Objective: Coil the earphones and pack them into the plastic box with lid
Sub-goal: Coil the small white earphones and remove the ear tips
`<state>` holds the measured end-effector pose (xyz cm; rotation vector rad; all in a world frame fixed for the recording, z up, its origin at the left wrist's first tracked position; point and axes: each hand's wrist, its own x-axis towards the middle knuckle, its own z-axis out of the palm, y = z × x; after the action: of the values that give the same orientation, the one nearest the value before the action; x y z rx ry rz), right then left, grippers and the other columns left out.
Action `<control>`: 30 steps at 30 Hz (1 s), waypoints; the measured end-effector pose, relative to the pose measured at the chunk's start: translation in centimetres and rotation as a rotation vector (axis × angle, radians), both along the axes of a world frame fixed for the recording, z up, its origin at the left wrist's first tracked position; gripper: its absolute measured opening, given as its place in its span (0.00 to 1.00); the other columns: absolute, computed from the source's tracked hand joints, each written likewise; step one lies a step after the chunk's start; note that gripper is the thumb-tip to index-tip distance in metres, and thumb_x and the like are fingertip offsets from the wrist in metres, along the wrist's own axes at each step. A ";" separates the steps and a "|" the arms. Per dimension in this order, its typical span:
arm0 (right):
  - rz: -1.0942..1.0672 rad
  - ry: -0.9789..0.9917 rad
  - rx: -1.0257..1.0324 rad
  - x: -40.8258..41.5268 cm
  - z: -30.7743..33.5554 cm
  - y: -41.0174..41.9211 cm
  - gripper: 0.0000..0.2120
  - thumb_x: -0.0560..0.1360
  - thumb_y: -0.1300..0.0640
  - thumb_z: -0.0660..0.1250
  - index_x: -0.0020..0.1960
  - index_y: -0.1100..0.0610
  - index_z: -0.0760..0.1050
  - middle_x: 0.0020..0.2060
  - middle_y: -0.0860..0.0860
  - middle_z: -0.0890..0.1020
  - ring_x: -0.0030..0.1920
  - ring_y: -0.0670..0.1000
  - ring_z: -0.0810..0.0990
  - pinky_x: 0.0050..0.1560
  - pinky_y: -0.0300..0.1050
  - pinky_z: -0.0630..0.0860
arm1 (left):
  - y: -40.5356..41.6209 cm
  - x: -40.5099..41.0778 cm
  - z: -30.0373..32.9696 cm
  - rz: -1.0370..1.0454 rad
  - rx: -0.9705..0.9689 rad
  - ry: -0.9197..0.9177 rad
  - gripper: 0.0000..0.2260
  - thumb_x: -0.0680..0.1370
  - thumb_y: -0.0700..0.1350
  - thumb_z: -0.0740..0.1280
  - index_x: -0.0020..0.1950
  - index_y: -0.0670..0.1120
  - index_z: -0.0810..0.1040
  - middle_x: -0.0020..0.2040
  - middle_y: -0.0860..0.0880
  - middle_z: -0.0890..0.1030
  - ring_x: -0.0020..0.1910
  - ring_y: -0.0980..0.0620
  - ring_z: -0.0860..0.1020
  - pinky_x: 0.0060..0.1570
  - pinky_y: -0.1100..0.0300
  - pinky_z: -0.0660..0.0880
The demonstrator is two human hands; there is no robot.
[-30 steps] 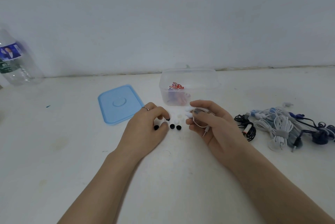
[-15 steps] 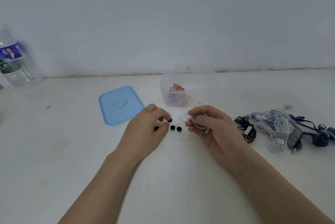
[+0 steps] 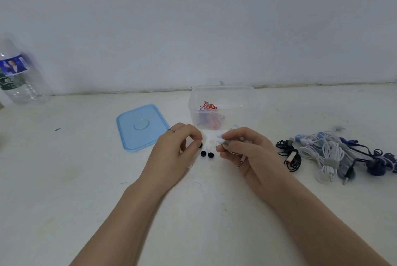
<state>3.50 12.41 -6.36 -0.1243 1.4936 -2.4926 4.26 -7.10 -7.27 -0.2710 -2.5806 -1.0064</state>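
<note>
My right hand [image 3: 247, 154] holds a coiled white earphone [image 3: 233, 143], its fingers curled round the cable and its plug hanging below the palm. My left hand [image 3: 174, 151] pinches a small black ear tip [image 3: 200, 145] at its fingertips on the table. Two more black ear tips [image 3: 206, 154] and some white ones [image 3: 208, 147] lie between the hands. Just behind stands the clear plastic box [image 3: 253, 102] with red and blue earphones [image 3: 209, 113] inside. Its blue lid [image 3: 140, 126] lies flat to the left.
A pile of earphones sits at the right: a black coil [image 3: 290, 155], white coils [image 3: 327, 156] and dark blue ones [image 3: 378, 160]. A clear water bottle [image 3: 19, 78] stands at the far left by the wall. The table top is white.
My left hand has closed its fingertips on one black ear tip and shifted slightly. My right hand has turned a little, still holding the white earphone.
</note>
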 end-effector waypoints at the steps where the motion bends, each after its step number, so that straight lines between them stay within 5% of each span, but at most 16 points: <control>1: -0.002 0.009 0.001 0.1 0.0 -0.1 0.11 0.74 0.76 0.64 0.41 0.64 0.81 0.37 0.55 0.81 0.41 0.56 0.84 0.43 0.41 0.80 | 0.3 0.2 0.3 -0.020 0.072 -0.007 0.07 0.80 0.40 0.68 0.45 0.52 0.78 0.42 0.58 0.78 0.37 0.54 0.73 0.37 0.69 0.67; 6: -0.001 0.060 0.014 0.4 0.1 -0.3 0.10 0.74 0.76 0.64 0.42 0.65 0.80 0.36 0.57 0.81 0.40 0.56 0.84 0.42 0.40 0.80 | 1.6 0.9 0.8 -0.103 0.265 -0.091 0.07 0.79 0.39 0.70 0.45 0.51 0.81 0.36 0.60 0.78 0.33 0.58 0.70 0.36 0.67 0.67; 10: -0.012 0.072 0.024 0.4 0.1 -0.3 0.08 0.74 0.75 0.65 0.43 0.66 0.80 0.37 0.58 0.82 0.40 0.56 0.84 0.42 0.40 0.80 | 1.7 0.8 0.7 -0.102 0.372 -0.131 0.07 0.79 0.41 0.70 0.46 0.54 0.84 0.33 0.49 0.75 0.34 0.57 0.72 0.36 0.65 0.69; 18: -0.018 0.104 0.023 0.4 0.0 -0.4 0.07 0.74 0.74 0.67 0.43 0.65 0.81 0.37 0.58 0.83 0.40 0.55 0.84 0.44 0.41 0.80 | 1.6 1.1 0.9 -0.137 0.369 -0.129 0.11 0.79 0.38 0.70 0.50 0.54 0.85 0.34 0.45 0.78 0.34 0.51 0.73 0.38 0.65 0.68; 20: -0.026 0.103 0.026 0.4 0.0 -0.4 0.06 0.74 0.73 0.67 0.43 0.66 0.80 0.36 0.57 0.83 0.40 0.55 0.84 0.44 0.41 0.80 | 1.6 1.1 0.9 -0.136 0.367 -0.128 0.12 0.79 0.37 0.69 0.50 0.55 0.85 0.33 0.49 0.78 0.36 0.46 0.74 0.39 0.64 0.69; 23: -0.030 0.099 0.024 0.3 0.0 -0.5 0.06 0.74 0.73 0.67 0.43 0.65 0.81 0.36 0.57 0.83 0.40 0.55 0.84 0.44 0.41 0.80 | 1.6 1.2 0.9 -0.128 0.361 -0.121 0.15 0.79 0.35 0.68 0.50 0.56 0.85 0.32 0.53 0.77 0.36 0.52 0.73 0.39 0.65 0.69; 30: -0.030 0.090 0.032 0.5 0.2 -0.4 0.07 0.74 0.73 0.67 0.42 0.65 0.81 0.36 0.56 0.83 0.39 0.54 0.84 0.42 0.40 0.80 | 1.8 1.3 1.3 -0.158 0.366 -0.107 0.07 0.80 0.41 0.71 0.50 0.53 0.85 0.35 0.61 0.80 0.35 0.47 0.74 0.37 0.64 0.69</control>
<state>3.99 12.01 -6.15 -0.2121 1.5810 -2.5159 5.54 -5.27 -5.96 -0.3344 -2.4324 -1.5614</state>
